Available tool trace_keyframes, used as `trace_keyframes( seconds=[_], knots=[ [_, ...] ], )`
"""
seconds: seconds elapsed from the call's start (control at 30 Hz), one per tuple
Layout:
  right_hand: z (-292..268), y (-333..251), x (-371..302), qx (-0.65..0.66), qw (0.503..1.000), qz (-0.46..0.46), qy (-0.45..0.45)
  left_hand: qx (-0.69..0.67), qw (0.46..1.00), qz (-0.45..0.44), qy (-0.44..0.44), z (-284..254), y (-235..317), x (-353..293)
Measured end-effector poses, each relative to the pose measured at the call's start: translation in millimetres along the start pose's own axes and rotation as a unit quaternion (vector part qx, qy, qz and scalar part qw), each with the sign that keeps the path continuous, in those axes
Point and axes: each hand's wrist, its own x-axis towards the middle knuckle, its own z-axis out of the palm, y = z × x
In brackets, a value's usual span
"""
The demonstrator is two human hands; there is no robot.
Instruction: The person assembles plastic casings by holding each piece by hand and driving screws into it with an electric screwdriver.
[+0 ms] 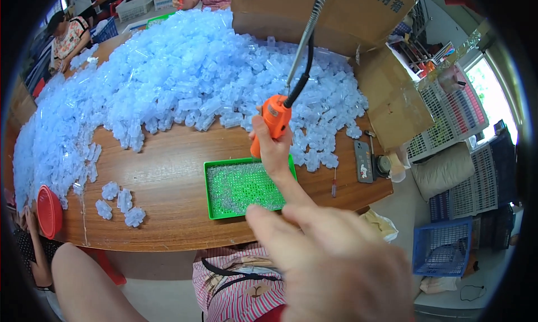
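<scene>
My right hand [273, 148] is wrapped round an orange electric screwdriver [276, 116], which hangs from a metal spring and a black cable. Beneath it lies a green tray [208, 194] holding many small, shiny metal pieces, probably screws. Very near the camera, a large hand that seems to be my left hand [342, 255] covers the lower right. It is smeared by motion, with its fingers pointing up and left, and nothing shows in it. Behind the tray spreads a big pile of clear bluish plastic parts [185, 70]; several similar parts [124, 200] lie apart on the left.
A cardboard box [314, 14] stands behind the pile. On the wooden table [162, 176], a phone [363, 162] and a small screwdriver [334, 187] lie at right, a red basket [49, 211] at left. A blue crate [443, 246] stands right. Co-workers sit at left and back.
</scene>
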Motion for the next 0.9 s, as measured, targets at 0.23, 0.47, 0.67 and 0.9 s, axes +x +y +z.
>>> trace_keyframes(
  seconds=[0.23,0.47,0.67,0.9],
  knots=[
    [-19.6,-4.1,18.8,-0.060,0.996,-0.018,-0.063,0.083,0.992,0.034,-0.092,-10.9,6.5,19.6],
    [-18.6,13.7,16.8,-0.127,0.983,0.018,-0.128,0.215,0.960,0.041,-0.174,-26.6,10.1,21.9],
    [-24.3,-1.6,12.8,-0.222,0.964,0.025,-0.144,0.253,0.936,0.052,-0.237,-24.8,11.8,27.2],
    [-36.6,-1.7,-0.3,-0.322,0.929,0.031,-0.179,0.340,0.884,0.106,-0.302,-25.3,13.3,50.9]
  ],
)
